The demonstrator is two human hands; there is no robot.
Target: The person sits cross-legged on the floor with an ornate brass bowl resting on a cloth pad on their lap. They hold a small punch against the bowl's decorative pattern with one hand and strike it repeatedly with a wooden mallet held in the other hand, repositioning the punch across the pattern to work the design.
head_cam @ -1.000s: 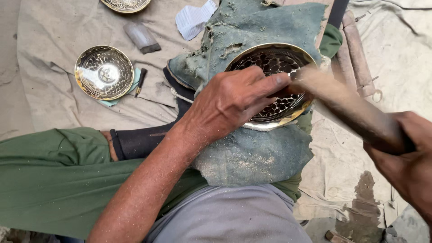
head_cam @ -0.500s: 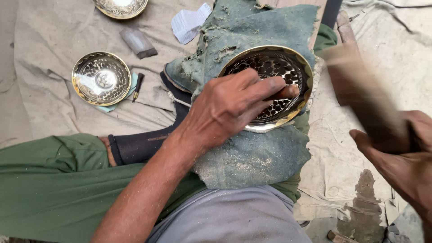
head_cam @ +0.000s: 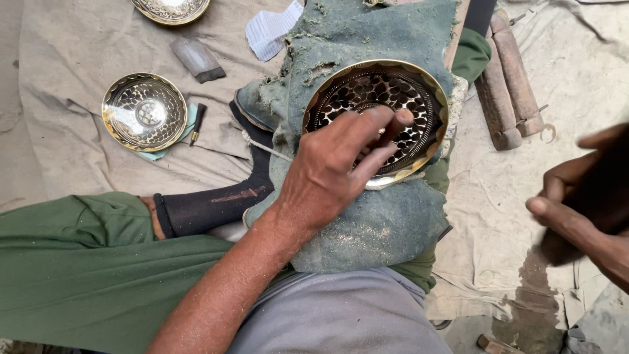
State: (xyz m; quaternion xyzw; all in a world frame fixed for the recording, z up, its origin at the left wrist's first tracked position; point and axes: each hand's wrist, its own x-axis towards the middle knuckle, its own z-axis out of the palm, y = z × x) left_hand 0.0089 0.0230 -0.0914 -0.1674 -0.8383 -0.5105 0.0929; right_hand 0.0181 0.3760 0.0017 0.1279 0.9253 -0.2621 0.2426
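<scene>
Left hand (head_cam: 327, 174) pinching a thin dark punch tool (head_cam: 393, 126) on the patterned round brass bowl (head_cam: 377, 118), blurred right hand (head_cam: 583, 210) grip clamped on a dark mallet (head_cam: 599, 196)

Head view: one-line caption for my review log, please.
Left hand holds a punch inside a patterned brass bowl on green cloth; right hand is blurred at the side.
</scene>
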